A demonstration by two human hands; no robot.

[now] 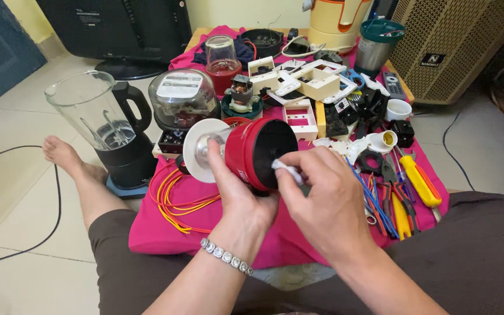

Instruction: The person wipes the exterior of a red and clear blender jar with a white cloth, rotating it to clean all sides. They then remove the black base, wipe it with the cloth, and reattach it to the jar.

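My left hand (pixel 235 188) grips a red blender base (pixel 251 150) tipped on its side, its dark open underside turned toward me. A white disc and a clear part (pixel 201 149) stick out on its far left end. My right hand (pixel 322 195) pinches a small white wad of cloth (pixel 286 170) and presses it against the rim of the dark opening. A beaded bracelet (pixel 226 256) circles my left wrist. Both hands are over a pink cloth (pixel 164 227) spread on the floor.
A glass blender jug on a black base (pixel 109 125) stands left, by my bare foot (pixel 65 156). Orange wires (pixel 176 201), an electric meter (pixel 181 96), white switch boxes (pixel 307 81), pliers and a yellow screwdriver (pixel 418 181) litter the cloth. A speaker (pixel 456 46) stands far right.
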